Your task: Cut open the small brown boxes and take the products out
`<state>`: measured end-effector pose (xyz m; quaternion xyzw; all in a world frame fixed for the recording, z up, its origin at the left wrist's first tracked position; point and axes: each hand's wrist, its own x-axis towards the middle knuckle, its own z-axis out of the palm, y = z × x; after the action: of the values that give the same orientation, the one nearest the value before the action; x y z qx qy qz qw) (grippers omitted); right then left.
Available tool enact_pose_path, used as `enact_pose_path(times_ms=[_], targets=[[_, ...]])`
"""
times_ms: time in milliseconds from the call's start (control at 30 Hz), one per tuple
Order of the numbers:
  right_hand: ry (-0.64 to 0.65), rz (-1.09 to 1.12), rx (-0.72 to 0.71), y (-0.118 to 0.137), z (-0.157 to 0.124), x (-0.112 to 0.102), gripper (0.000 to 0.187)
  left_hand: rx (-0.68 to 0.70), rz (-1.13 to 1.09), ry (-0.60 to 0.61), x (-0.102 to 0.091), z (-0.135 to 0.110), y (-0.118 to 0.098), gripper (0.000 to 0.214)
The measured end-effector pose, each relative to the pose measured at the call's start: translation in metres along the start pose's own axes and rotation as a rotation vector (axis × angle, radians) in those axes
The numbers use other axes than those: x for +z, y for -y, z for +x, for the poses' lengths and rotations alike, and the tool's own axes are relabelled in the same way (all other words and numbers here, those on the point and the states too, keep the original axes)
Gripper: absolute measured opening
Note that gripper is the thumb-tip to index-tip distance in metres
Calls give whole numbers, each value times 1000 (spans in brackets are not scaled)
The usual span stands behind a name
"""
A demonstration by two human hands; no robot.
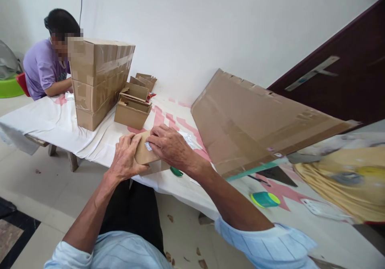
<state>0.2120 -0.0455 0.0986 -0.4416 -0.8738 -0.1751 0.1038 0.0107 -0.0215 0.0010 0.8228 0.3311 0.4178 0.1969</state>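
Observation:
My left hand (pixel 126 156) grips a small cardboard box (pixel 143 155) by its left end, thumb below and fingers over the top. A small white label with dark edging (pixel 148 146) shows on the box's upper face. The fingers of my right hand (pixel 169 144) are drawn together at the label's right side and hold its edge against the box. The box is lifted over the near edge of the table, slightly tilted. Below the right wrist a green object (pixel 176 172) lies partly hidden.
Stacked taped cartons (pixel 94 84) stand at left, with opened small boxes (pixel 132 111) beside them. A large cardboard sheet (pixel 258 120) leans at right. Near it lie a teal tape roll (pixel 265 199) and a clear plastic case (pixel 326 209). A person in purple (pixel 45 66) sits behind the cartons.

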Motion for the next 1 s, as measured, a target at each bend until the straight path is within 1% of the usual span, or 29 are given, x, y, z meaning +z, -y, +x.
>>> enact_pose_path(times_ms=[133, 267, 533, 667, 800, 1000], targets=[[-1, -27, -4, 1, -1, 1, 23, -9, 0, -1, 1, -1, -2, 108], [7, -8, -12, 2, -3, 1, 25, -8, -4, -5, 0, -2, -5, 108], [6, -31, -23, 2, -2, 0, 22, -18, 10, -12, 0, -2, -7, 105], [29, -30, -8, 1, 1, -1, 22, -37, 18, 14, -3, -1, -12, 104], [65, -77, 19, 2, 6, -2, 21, -56, 43, 27, -6, 0, -17, 101], [87, -127, 46, 4, 8, 3, 18, -57, 59, 37, -5, 1, -18, 100]])
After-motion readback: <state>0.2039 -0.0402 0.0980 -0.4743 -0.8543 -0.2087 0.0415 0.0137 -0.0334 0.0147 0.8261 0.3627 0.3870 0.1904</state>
